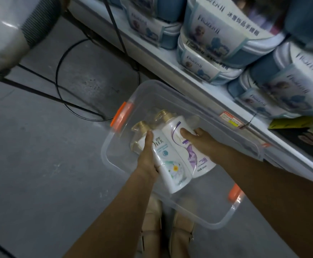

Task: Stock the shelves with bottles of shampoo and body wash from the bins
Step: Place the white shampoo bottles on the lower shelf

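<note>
Picking from the clear bin point(103, 155) (on the floor beside the shelf point(198, 94)), the left hand point(148, 155) wraps the daisy bottle point(170, 164) and the right hand point(198, 141) the purple bottle point(194, 161), both low inside it; next, seemingly, a lift shelfward.

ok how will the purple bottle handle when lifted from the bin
Probably stiff: the purple bottle looks like hard plastic. Its glossy skin may slip in the right hand. Tall with a pump top, it would likely tip upright.

A black cable point(57, 76) loops across the grey concrete floor point(31, 155) under dim, cool light.
</note>
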The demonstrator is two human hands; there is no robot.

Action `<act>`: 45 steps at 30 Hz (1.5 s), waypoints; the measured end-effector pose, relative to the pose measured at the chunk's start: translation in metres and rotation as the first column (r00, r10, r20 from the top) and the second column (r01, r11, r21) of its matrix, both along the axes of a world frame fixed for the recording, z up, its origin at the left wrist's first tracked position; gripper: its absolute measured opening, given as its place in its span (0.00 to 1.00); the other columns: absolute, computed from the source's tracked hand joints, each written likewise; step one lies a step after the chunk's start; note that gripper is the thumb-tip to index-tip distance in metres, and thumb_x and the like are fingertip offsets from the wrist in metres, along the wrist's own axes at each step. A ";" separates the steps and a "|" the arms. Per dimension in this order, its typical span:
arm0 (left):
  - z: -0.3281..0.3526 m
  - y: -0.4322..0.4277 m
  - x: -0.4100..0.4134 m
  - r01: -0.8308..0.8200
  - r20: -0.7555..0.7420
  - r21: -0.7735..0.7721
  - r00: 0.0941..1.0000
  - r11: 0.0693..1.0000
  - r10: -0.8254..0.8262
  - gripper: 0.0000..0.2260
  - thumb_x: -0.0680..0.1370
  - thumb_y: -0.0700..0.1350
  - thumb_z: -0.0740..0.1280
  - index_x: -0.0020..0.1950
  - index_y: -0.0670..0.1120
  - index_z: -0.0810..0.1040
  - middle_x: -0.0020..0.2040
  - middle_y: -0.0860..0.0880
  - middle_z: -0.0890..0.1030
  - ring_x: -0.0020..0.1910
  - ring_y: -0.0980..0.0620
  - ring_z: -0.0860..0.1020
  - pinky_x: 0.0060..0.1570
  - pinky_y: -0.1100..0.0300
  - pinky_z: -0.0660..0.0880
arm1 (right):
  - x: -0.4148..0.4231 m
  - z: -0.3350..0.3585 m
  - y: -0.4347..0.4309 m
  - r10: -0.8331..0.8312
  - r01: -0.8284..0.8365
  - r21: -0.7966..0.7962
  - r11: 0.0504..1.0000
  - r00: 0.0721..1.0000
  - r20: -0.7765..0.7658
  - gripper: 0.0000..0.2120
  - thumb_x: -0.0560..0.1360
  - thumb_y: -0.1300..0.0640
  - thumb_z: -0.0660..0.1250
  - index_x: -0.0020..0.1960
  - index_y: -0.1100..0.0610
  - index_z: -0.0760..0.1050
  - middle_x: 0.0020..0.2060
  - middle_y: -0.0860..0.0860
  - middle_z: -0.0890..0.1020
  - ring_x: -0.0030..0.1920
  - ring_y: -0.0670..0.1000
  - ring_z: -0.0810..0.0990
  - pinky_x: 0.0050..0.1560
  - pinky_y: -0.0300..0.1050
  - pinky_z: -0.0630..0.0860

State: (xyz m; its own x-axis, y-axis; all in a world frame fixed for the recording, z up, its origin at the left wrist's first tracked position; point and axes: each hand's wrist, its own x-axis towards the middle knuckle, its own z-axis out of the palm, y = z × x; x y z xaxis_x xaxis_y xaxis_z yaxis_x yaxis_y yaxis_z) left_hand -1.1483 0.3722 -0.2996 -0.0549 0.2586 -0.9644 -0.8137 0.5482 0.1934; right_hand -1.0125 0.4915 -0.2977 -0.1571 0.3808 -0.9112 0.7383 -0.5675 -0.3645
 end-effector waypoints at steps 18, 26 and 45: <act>0.238 0.005 -0.009 0.109 0.018 0.131 0.993 0.985 -0.112 0.44 0.59 0.73 0.73 0.65 0.44 0.80 0.60 0.37 0.82 0.59 0.36 0.81 0.62 0.39 0.75 | 0.011 0.261 -0.004 -0.146 0.145 -0.011 0.989 0.985 -0.096 0.29 0.67 0.31 0.70 0.50 0.55 0.84 0.41 0.56 0.87 0.46 0.60 0.86 0.49 0.52 0.82; 0.380 0.015 -0.013 0.241 -0.040 0.205 0.970 0.949 -0.238 0.25 0.76 0.66 0.62 0.51 0.46 0.84 0.47 0.42 0.86 0.43 0.44 0.84 0.47 0.51 0.80 | 0.018 0.408 -0.010 -0.159 0.169 0.087 0.982 0.981 -0.109 0.32 0.67 0.27 0.67 0.54 0.53 0.81 0.40 0.52 0.86 0.35 0.51 0.85 0.36 0.39 0.80; 0.696 0.024 -0.010 0.485 -0.422 0.440 0.855 0.756 -0.302 0.22 0.73 0.66 0.67 0.47 0.47 0.83 0.42 0.45 0.87 0.47 0.44 0.84 0.56 0.46 0.78 | 0.047 0.709 -0.059 -0.185 0.386 0.420 0.821 0.877 -0.443 0.23 0.68 0.40 0.75 0.52 0.56 0.82 0.42 0.56 0.87 0.42 0.57 0.87 0.47 0.51 0.82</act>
State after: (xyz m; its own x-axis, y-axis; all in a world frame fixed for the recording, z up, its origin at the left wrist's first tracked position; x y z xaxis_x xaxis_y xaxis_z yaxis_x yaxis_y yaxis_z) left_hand -1.1586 0.3959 0.3965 -0.1008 0.7719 -0.6277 -0.3939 0.5483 0.7377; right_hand -0.9651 0.4326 0.4116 -0.2515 0.8334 -0.4921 0.3242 -0.4065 -0.8542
